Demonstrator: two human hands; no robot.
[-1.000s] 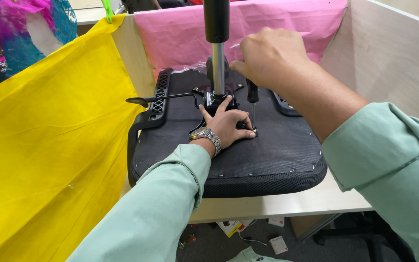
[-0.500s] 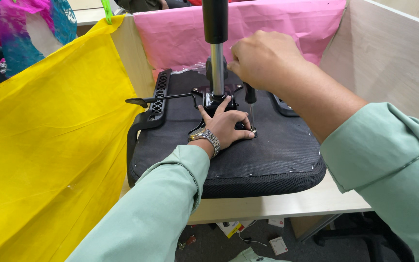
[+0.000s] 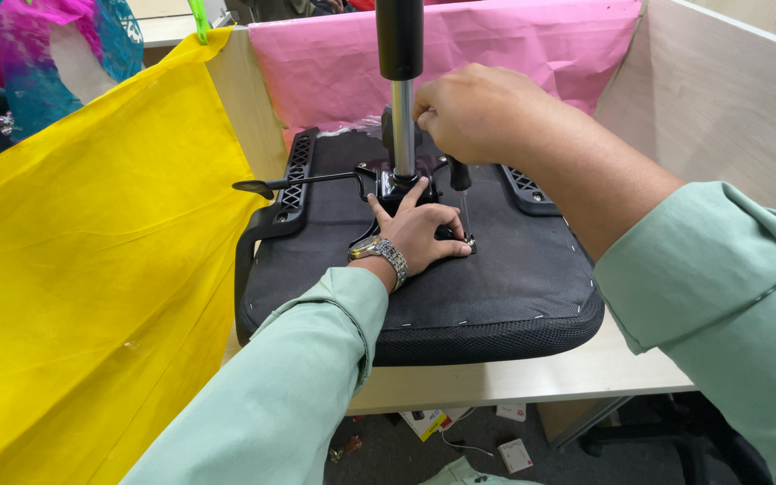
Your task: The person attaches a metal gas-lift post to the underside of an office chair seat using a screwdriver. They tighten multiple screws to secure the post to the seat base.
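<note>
- Lying upside down on a pale tabletop [image 3: 532, 382] is a black seat [image 3: 505, 287], its fabric underside facing up.
- A chrome post [image 3: 401, 126] rises straight up from the black mechanism [image 3: 397, 189] at the seat's middle, so its long axis is vertical.
- Left hand [image 3: 419, 233] rests flat on the seat just in front of the post's foot, fingers spread and holding nothing, thumb touching the mechanism. A metal watch [image 3: 383, 254] sits on its wrist.
- Right hand [image 3: 473, 112] is above and a little beyond the left one, just right of the post, curled into a fist around a slim screwdriver [image 3: 460, 193].
- The screwdriver points almost straight down; its tip meets the seat at a screw [image 3: 471, 240], beside the left fingertips.
- A thin lever [image 3: 303, 182] sticks out leftward from the mechanism, well apart from both hands.
- Yellow cloth [image 3: 92, 269] hangs to the left and pink cloth [image 3: 496, 45] beyond the hands.
</note>
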